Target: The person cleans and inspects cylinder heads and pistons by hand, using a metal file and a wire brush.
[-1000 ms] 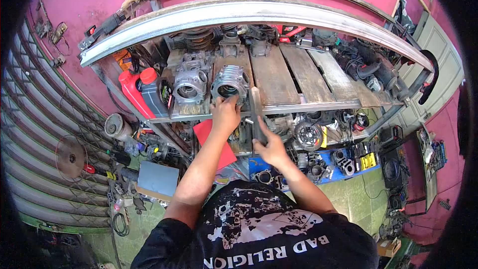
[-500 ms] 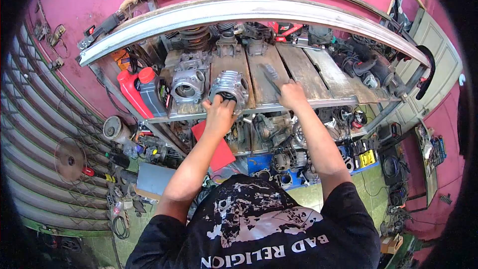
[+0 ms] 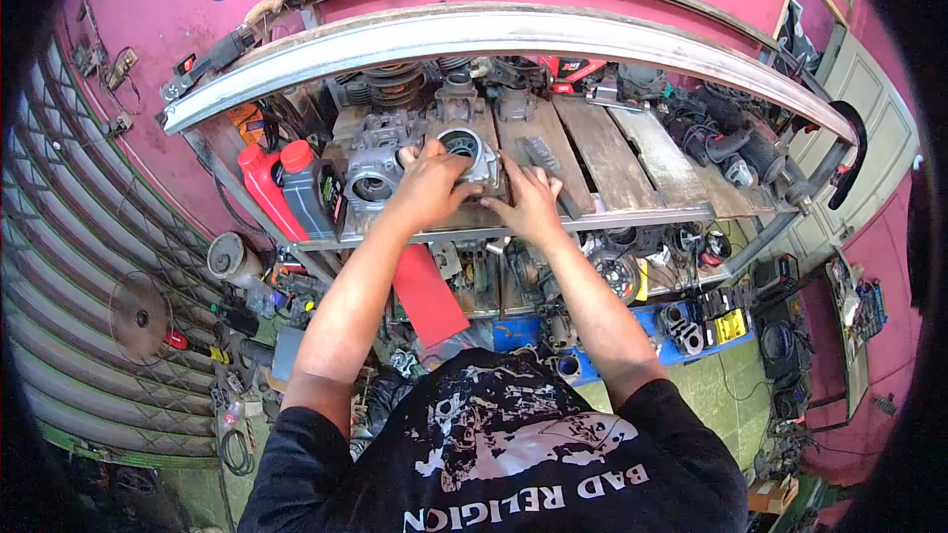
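Metal part point(image 3: 482, 168) with a big round hole sits near the front of the desk point(image 3: 617, 153). From here I see the left hand point(image 3: 434, 183) clamped on its ring. The right hand point(image 3: 526, 199) is at the other side; I can't tell if that grip is tight. Best to hold both sides evenly, clear of the dark tool point(image 3: 538, 154) just beside.

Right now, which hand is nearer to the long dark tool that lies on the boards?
Right. The right hand is just left of the long dark tool, at the right side of the metal housing; the left hand is farther away, at the housing's left side.
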{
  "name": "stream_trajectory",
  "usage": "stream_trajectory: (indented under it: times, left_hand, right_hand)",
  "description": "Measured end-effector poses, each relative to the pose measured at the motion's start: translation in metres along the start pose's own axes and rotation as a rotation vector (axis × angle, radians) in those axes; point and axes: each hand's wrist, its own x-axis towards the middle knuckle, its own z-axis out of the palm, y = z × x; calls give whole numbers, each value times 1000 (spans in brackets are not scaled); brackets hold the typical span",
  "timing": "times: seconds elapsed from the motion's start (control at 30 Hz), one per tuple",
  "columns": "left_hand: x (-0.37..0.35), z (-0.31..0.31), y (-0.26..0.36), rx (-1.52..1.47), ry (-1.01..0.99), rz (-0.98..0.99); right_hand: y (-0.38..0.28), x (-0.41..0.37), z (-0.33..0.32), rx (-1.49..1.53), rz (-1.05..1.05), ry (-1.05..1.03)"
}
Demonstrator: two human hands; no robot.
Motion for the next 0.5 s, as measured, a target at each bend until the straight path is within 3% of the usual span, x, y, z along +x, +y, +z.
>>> stream_trajectory:
  times: [0.1, 0.23, 0.43, 0.5]
  left_hand:
    - [21, 2, -16, -10, -66, -46]
    - [45, 14, -28, 97, -92, -68]
    - [35, 40, -26, 136, 82, -38]
    - [26, 50, -18, 140, 274, -130]
  right_hand:
    - [5, 9, 1, 17, 105, -121]
    - [21, 19, 10, 20, 129, -137]
    - [34, 20, 21, -70, 163, -173]
    - [31, 18, 20, -18, 199, -170]
